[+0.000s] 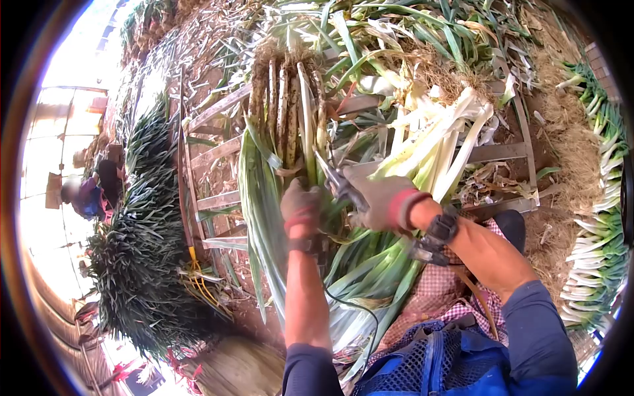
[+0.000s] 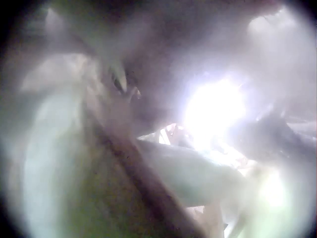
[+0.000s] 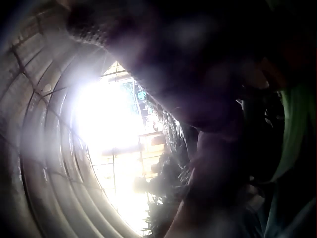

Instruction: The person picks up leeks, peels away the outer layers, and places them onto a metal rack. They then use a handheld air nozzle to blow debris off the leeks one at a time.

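Note:
In the head view, my gloved left hand (image 1: 302, 204) grips a bunch of soil-stained leeks (image 1: 282, 119) where the shafts pass into leaves. Their roots point away from me, and the long leaves hang toward my lap. Just to the right, my gloved right hand (image 1: 383, 201) holds a grey metal tool with a narrow tip (image 1: 337, 181), its tip close beside the leek shafts. Pale, peeled leeks (image 1: 449, 142) lie beyond the right hand with their roots on. The left wrist view is hazy, with a blurred green leaf (image 2: 183, 173); the right wrist view is mostly dark glove and glare.
A slatted wooden rack (image 1: 218, 155) lies under the leeks, among scattered peelings. A big heap of dark green leeks (image 1: 145, 231) stands at left, and a row of white-shafted leeks (image 1: 588, 264) lies at far right. Another person (image 1: 89, 198) is at the far left.

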Demonstrator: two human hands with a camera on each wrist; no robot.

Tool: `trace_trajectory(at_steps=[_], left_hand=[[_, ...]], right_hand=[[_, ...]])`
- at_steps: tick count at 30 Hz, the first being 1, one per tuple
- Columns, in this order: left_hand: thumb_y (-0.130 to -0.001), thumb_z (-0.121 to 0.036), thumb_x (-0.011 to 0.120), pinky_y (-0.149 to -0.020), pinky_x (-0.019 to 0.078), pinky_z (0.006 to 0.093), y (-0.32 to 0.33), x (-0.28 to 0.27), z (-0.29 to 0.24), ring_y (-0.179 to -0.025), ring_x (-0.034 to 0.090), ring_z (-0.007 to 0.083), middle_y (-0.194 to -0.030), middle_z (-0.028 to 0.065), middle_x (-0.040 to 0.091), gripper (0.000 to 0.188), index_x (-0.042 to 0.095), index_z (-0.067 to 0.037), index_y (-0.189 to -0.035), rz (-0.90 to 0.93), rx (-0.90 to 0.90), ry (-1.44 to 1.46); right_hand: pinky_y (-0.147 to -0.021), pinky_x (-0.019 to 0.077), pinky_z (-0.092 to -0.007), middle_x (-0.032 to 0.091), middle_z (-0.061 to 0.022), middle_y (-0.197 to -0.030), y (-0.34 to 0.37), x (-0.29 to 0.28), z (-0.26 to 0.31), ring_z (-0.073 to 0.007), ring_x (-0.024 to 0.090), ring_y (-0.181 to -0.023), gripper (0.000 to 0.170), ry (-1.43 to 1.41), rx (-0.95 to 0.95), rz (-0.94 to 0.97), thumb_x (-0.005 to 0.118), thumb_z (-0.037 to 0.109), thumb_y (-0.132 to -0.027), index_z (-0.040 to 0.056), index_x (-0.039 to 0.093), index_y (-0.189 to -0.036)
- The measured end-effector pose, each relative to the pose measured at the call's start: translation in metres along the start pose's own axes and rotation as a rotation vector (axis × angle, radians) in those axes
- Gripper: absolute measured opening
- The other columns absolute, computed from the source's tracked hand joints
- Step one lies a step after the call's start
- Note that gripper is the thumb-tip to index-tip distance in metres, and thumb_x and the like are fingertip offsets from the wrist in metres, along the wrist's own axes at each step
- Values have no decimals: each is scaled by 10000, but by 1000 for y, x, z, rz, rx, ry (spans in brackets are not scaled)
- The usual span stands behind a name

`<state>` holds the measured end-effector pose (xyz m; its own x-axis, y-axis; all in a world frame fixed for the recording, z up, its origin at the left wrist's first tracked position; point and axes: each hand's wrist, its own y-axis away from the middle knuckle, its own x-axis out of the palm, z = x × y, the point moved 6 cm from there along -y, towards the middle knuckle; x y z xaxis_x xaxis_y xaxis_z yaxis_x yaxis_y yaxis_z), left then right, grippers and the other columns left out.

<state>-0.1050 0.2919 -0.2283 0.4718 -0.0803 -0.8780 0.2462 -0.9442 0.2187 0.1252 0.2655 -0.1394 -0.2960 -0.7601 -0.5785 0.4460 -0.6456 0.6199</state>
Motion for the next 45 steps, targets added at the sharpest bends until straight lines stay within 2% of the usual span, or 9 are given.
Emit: trace_trajectory(at_steps=[6,18,22,26,28,33,40,42,45], left_hand=[[-889,-265,700,-869,585,436,-2,1,3,-944,773,390,-1032,239,797,398,766,9,-1170,191,-123,146],[-887,-258,698,-753,565,457,-9,7,8,-820,739,400,-914,286,763,399,720,108,-1043,111,-67,109],[-887,-245,706,-723,562,417,-1,-8,-7,-789,738,357,-881,272,754,359,727,90,-1017,173,-100,169],[-833,-258,766,-665,539,404,1,0,-13,-668,669,255,-802,132,751,327,771,50,-944,225,341,-12],[-837,-265,768,-649,540,402,12,-8,-10,-670,671,238,-796,107,741,319,772,32,-953,332,-260,289],[-863,-205,781,-673,564,345,44,9,7,-688,682,166,-779,66,731,238,775,1,-981,423,-130,184],[-840,-264,803,-729,592,349,120,-15,-41,-730,759,197,-789,87,787,286,808,-24,-995,432,-192,149],[-778,-374,814,-746,589,407,129,7,-51,-763,767,284,-798,147,774,358,811,-67,-963,374,143,-165],[-777,-411,813,-740,580,435,153,11,-67,-762,750,339,-831,163,770,369,812,-88,-954,316,190,-155]], right_hand=[[-974,565,-481,770,-194,-1110,-39,-35,-6,-403,752,-1048,992,-66,64,-218,736,466,-957,117,207,-1720],[-1111,510,-478,660,-238,-1434,-118,-79,-37,-393,611,-1370,914,-136,169,-470,808,423,-897,154,411,-1675],[-1036,540,-481,728,-245,-1309,-69,-71,-32,-416,714,-1184,913,-117,84,-361,783,369,-908,168,366,-1695],[-910,591,-444,781,-201,-1149,2,-42,-21,-365,773,-1015,995,-219,69,-179,793,468,-916,222,279,-1730],[-873,594,-435,790,-179,-1088,32,-16,-16,-338,782,-968,1070,-150,23,-76,803,516,-909,246,198,-1749],[-911,601,-459,786,-194,-1102,103,30,-18,-381,779,-1002,1076,-28,-64,37,774,519,-917,181,177,-1746],[-937,589,-508,773,-254,-1108,141,50,-39,-445,762,-1024,1103,-36,-113,-42,777,561,-905,181,175,-1747],[-928,589,-504,780,-238,-1069,148,39,-31,-456,760,-1012,1104,39,-153,-89,780,565,-907,177,176,-1746],[-921,591,-466,779,-214,-1091,140,17,-45,-401,773,-1001,1129,-36,93,-136,788,570,-909,176,150,-1752]])
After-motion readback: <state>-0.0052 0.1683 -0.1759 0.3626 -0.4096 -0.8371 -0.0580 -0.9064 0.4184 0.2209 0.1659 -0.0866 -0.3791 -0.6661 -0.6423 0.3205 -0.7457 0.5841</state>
